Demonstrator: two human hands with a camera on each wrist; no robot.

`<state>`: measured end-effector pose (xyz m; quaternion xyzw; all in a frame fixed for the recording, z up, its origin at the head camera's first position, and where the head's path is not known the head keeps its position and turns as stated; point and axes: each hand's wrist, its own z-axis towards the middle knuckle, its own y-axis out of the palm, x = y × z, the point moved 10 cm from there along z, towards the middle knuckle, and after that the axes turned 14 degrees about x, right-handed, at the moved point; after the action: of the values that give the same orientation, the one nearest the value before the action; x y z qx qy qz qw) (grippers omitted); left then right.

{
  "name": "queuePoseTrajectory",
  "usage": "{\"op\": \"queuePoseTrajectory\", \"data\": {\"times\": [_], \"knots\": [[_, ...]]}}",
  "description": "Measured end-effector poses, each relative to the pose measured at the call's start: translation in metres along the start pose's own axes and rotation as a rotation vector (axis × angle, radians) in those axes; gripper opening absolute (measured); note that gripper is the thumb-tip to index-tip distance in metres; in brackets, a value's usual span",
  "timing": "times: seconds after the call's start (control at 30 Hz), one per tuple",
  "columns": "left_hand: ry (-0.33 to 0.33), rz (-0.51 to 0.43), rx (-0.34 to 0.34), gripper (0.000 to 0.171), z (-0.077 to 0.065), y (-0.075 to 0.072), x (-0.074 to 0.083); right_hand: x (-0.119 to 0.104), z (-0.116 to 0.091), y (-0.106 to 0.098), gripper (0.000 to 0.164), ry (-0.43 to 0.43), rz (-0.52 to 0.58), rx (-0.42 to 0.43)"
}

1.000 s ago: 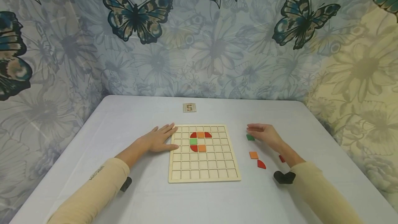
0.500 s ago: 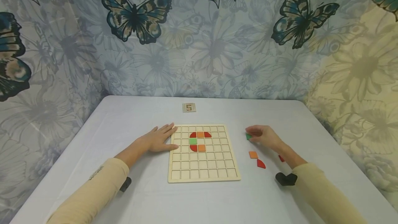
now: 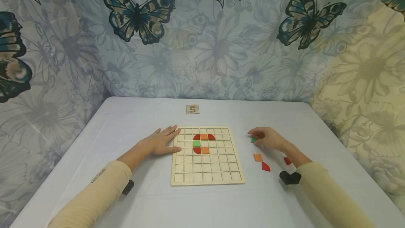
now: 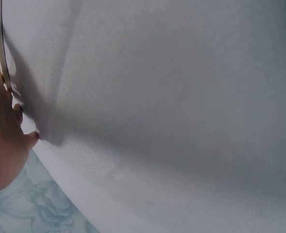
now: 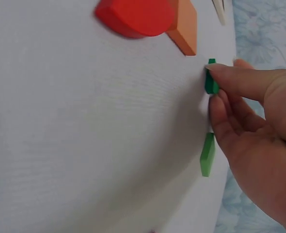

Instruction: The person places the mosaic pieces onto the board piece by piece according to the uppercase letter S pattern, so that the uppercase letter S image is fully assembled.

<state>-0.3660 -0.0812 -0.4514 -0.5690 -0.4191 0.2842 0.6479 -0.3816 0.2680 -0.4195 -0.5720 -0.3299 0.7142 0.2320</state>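
In the head view, the grid board (image 3: 218, 168) lies near the middle of the table (image 3: 142, 203). The left hand (image 3: 162, 141) rests on its left edge, fingers straight and spread. Coloured pieces (image 3: 204, 137) sit in the board's cells. Toward the table's right edge, the right hand (image 3: 269, 139) pinches a green piece (image 3: 254, 139); nearer the table's near edge are an orange piece (image 3: 258, 157) and a red piece (image 3: 265, 166).

The left wrist view shows the left hand, partly cut off, at the board's rim.

In the right wrist view, thumb and finger grip the green piece; a lighter green piece (image 5: 207, 155) lies near, toward the table's right edge.
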Motion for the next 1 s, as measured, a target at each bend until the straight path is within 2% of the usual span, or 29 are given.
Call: {"op": "queuePoseTrajectory", "data": {"times": [0.27, 0.6, 0.7, 1.0], "knots": [[-0.009, -0.012, 0.012, 0.091, 0.0033, 0.0062, -0.0062, 0.0018, 0.0023, -0.0019, 0.034, 0.006, -0.002, -0.021], [-0.010, -0.003, 0.011, 0.091, 0.0029, 0.0072, -0.0072, 0.0061, 0.0003, -0.0035, 0.036, 0.071, 0.018, 0.018], [-0.009, -0.006, 0.014, 0.091, 0.0025, 0.0064, -0.0067, 0.0087, 0.0000, -0.0038, 0.035, 0.093, 0.044, 0.032], [-0.009, 0.001, 0.009, 0.091, 0.0015, 0.0047, -0.0059, 0.0017, -0.0001, -0.0027, 0.034, 0.077, 0.143, 0.050]]}}
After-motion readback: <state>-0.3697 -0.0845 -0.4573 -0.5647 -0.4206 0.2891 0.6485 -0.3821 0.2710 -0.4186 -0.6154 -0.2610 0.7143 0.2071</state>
